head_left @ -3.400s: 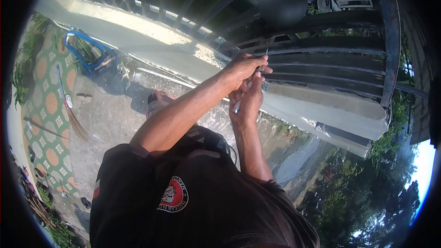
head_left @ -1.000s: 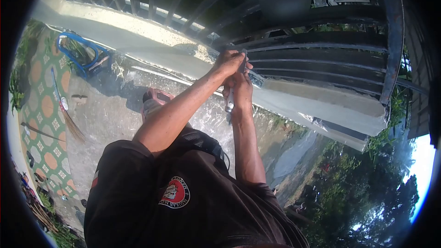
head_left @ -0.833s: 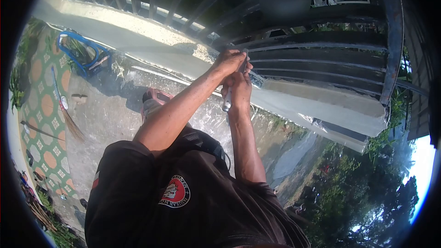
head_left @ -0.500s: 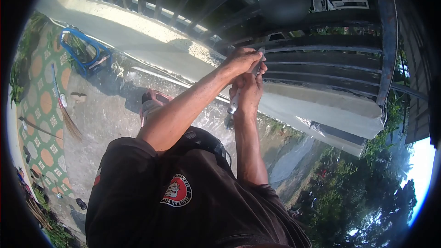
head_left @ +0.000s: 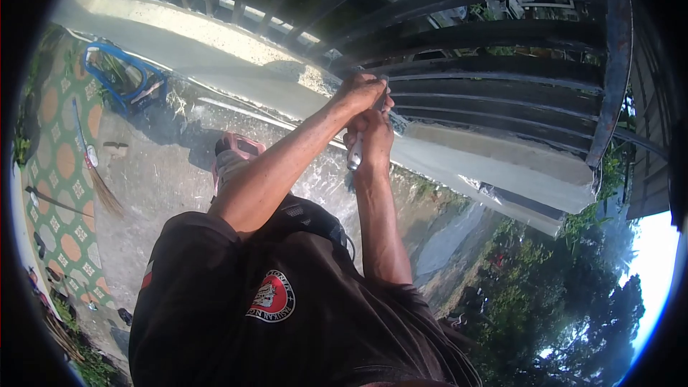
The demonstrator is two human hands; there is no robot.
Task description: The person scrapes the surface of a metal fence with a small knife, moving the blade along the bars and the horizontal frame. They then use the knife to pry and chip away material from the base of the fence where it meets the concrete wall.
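Note:
My right hand (head_left: 373,140) is wrapped round a flat-bladed hand tool (head_left: 354,158); its pale, shiny handle end sticks out below the fist. Just above, my left hand (head_left: 362,93) is closed with thumb and fingers at the tool's dark upper part, which shows between the two hands. The exact kind of tool is hard to make out. Both hands are close against the dark metal bars (head_left: 494,104) of a railing, over the concrete ledge (head_left: 459,140) it stands on.
A blue-framed object (head_left: 125,75) stands on the concrete ground at left. Near it a broom (head_left: 104,183) lies by green patterned tiles (head_left: 68,165). A pink-and-black item (head_left: 244,147) is below my left forearm. Leafy plants (head_left: 552,294) grow at lower right.
Both hands and the tool appear slightly further left in view, partly because the whole view has shifted. The grip looks much the same.

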